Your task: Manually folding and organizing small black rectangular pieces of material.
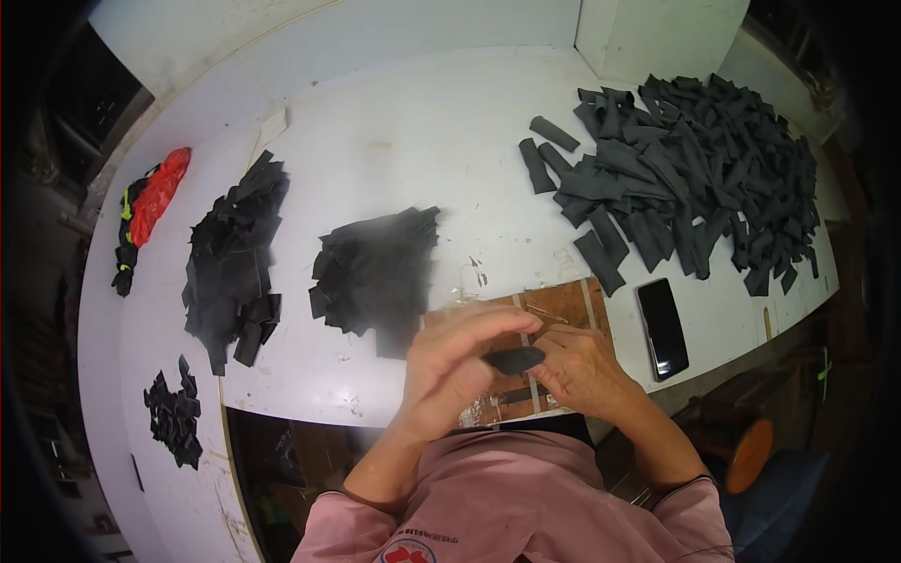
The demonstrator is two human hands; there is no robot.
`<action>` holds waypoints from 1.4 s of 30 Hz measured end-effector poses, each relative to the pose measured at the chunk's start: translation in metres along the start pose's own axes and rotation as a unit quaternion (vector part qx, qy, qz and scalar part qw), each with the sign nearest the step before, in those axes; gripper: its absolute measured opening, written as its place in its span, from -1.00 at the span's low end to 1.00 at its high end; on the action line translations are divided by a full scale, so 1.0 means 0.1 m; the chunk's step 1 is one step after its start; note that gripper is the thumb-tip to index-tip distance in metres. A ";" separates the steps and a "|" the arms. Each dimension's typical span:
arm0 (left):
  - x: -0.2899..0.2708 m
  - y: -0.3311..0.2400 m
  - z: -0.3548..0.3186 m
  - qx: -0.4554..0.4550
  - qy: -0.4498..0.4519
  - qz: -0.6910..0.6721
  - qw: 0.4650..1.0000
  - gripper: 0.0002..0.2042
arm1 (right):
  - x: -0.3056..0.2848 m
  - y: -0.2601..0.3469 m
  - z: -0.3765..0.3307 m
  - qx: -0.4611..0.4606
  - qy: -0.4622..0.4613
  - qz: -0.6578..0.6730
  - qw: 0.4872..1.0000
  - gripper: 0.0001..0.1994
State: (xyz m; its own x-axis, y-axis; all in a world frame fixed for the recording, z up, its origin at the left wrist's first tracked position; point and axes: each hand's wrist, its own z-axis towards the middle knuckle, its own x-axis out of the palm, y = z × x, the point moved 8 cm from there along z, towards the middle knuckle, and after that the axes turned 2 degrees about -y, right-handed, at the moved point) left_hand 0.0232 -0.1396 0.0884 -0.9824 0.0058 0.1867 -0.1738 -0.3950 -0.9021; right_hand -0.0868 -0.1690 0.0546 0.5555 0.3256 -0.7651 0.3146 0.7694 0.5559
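In front of my body, over a brown wooden board (pixel 597 305) with pale strips, my right hand (pixel 584 369) pinches one end of a small black fabric piece (pixel 514 360). The piece looks tube-like, its other end pointing left. My left hand (pixel 452 361) is raised beside it, fingers stretched and thumb apart, slightly blurred. Whether its thumb touches the fabric cannot be made out. Just beyond my left hand lies a stack of flat black fabric pieces (pixel 375 267).
A large heap of dark rolled fabric pieces (pixel 676 178) covers the right side. A black phone (pixel 663 328) lies near the front edge. To the left are another black fabric pile (pixel 235 263), a smaller one (pixel 173 413) and a red plastic bag (pixel 160 197). A white wall borders the table.
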 end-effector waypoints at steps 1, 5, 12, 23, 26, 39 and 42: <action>0.04 -0.05 0.01 0.027 0.013 0.069 0.997 -0.72 | -0.02 0.00 0.00 -0.003 -0.012 0.008 1.000 -0.84; 0.14 -0.10 0.03 0.047 0.014 0.153 0.987 -0.81 | -0.02 0.00 -0.01 0.007 0.006 0.020 1.000 -0.84; 0.15 -0.13 0.06 0.034 -0.032 0.168 0.985 -0.89 | -0.04 -0.01 0.02 0.018 0.000 0.032 0.999 -0.85; 0.06 0.06 0.05 0.000 -0.037 0.090 0.995 -0.90 | 0.07 -0.11 -0.05 0.030 -0.029 0.049 0.998 -0.81; 0.06 0.07 0.05 0.009 -0.035 0.086 0.996 -0.90 | 0.05 -0.09 -0.05 0.027 -0.042 0.049 0.998 -0.82; 0.15 -0.15 0.00 0.094 -0.051 0.156 0.982 -0.94 | 0.05 0.01 -0.07 -0.012 -0.069 0.006 0.998 -0.89; 0.20 -0.18 0.01 0.125 -0.077 0.211 0.966 -0.95 | 0.05 0.02 -0.08 -0.008 -0.049 -0.026 0.998 -0.88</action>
State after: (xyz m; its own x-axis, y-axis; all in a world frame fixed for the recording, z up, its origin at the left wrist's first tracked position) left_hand 0.0071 -0.1337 0.1087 -0.9370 -0.3332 -0.1047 0.2815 -0.5428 -0.7913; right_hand -0.0898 -0.1613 0.0492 0.6118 0.2294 -0.7570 0.3335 0.7930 0.5098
